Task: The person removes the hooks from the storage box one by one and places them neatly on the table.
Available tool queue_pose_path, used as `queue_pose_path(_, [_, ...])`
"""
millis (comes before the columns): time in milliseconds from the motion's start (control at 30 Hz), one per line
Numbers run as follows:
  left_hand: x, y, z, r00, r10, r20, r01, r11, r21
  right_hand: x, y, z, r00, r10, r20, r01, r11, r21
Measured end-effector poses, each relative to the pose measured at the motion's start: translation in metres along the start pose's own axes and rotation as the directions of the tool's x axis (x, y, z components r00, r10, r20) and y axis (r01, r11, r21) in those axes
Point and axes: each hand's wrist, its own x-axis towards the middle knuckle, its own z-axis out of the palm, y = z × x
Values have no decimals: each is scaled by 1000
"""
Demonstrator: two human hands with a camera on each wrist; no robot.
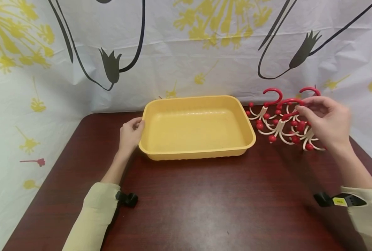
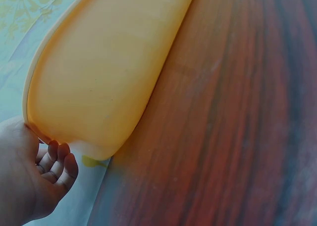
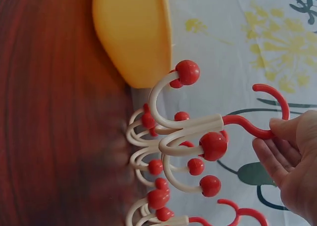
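My left hand grips the left rim of a yellow plastic basin. In the left wrist view the fingertips curl at the rim, and the thumb side is hidden. My right hand pinches the red hook of a multi-arm hook hanger between thumb and fingers. This hanger has cream curved arms tipped with red balls; in the right wrist view it hangs in front of the others. Behind and beside it are more hangers of the same kind, their red hooks pointing up.
Beneath everything is a dark red-brown wooden table, with rounded far corners. A white sheet printed with yellow and dark flowers hangs close behind the basin and the hangers. Each wrist wears a black strap.
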Motion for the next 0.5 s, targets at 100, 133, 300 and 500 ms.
queue_pose_path(100, [0,0,0,1000,-2,3,2,1000,0,-2,6,-1,1000,4,7,-4,1000,-20])
queue_pose_path(133, [0,-1,1,1000,-4,5,4,1000,0,-3,8,-1,1000,5,12,-4,1000,-20])
queue_pose_path(300, [1,-2,1,1000,-7,8,7,1000,-1,-7,16,1,1000,8,28,-6,999,-54])
queue_pose_path(500, [0,-2,1,1000,-2,8,2,1000,1,-9,23,3,998,37,54,-29,991,-128])
